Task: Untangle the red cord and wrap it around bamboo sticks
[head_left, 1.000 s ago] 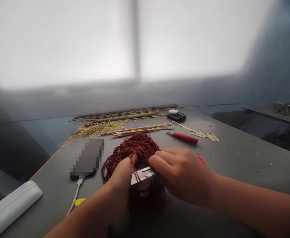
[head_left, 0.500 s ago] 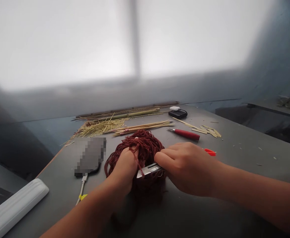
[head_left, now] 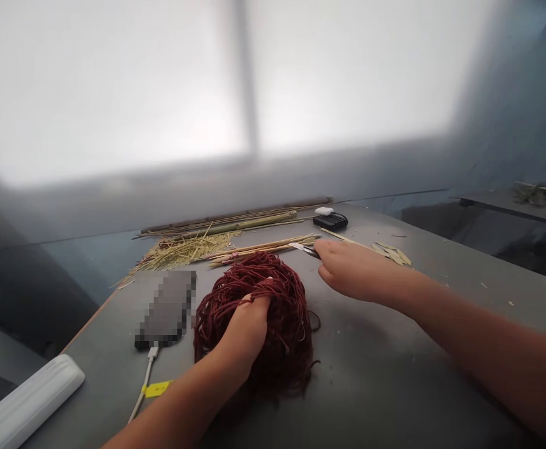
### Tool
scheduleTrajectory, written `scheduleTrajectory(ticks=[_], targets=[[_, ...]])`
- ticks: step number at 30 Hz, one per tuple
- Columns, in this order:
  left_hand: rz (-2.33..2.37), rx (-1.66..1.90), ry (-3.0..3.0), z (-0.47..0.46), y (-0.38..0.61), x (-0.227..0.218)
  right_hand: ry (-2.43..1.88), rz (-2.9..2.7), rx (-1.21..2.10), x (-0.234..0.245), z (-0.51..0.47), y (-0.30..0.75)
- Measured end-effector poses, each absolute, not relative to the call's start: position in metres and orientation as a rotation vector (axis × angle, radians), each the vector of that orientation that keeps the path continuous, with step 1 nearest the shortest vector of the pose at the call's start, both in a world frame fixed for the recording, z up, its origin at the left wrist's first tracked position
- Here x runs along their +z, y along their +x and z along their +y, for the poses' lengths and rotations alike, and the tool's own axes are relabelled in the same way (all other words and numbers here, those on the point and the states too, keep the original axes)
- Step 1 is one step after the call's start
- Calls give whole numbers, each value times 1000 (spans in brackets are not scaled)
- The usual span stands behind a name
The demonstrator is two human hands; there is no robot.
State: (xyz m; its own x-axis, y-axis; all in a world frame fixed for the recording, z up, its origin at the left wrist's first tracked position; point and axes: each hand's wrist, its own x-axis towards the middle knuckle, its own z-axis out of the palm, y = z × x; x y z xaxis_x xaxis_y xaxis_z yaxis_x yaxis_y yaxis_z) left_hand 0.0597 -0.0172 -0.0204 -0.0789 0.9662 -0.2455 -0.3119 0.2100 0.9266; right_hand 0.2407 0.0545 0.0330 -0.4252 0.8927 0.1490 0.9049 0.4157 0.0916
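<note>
A large tangled bundle of dark red cord (head_left: 282,299) rests on the grey table in front of me. My left hand (head_left: 249,321) is sunk into its near side with the fingers closed around strands; the fingertips are mostly hidden by the cord. Beyond the bundle to the right, my right hand (head_left: 348,268) is closed on a utility knife (head_left: 306,250). Its blade points left, near the ends of several thin bamboo sticks (head_left: 258,251). The knife's handle is covered by my fingers.
A pile of thin bamboo strips (head_left: 189,251) and long bamboo poles (head_left: 249,222) lie at the back. A blurred-out dark device (head_left: 167,308) with a white cable (head_left: 144,383), a white bar (head_left: 30,399), a black power bank (head_left: 330,221) and flat bamboo pieces (head_left: 394,254) surround the bundle.
My right hand has moved away from the cord, forward and slightly right, carrying the knife. It now covers the spot of the red-handled carving knife. My left hand stays in the bundle.
</note>
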Motion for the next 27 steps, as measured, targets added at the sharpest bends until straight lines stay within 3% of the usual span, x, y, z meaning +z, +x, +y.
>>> scheduleTrajectory(ticks=[6, 11, 18, 23, 27], targets=[[1173, 1202, 865, -24, 58, -16, -1716, -2647, -137, 12, 68, 241], [1140, 1164, 933, -25, 54, -12, -1529, -2560, -157, 20, 61, 233], [1042, 1263, 1139, -26, 52, -10, -526, -2291, 562, 9, 27, 220], [1042, 1248, 1113, -25, 53, -12, -410, -2217, 645, 2, 31, 215], [1034, 1204, 1097, -26, 54, -11, -531, -2030, 1050, 10, 41, 217]])
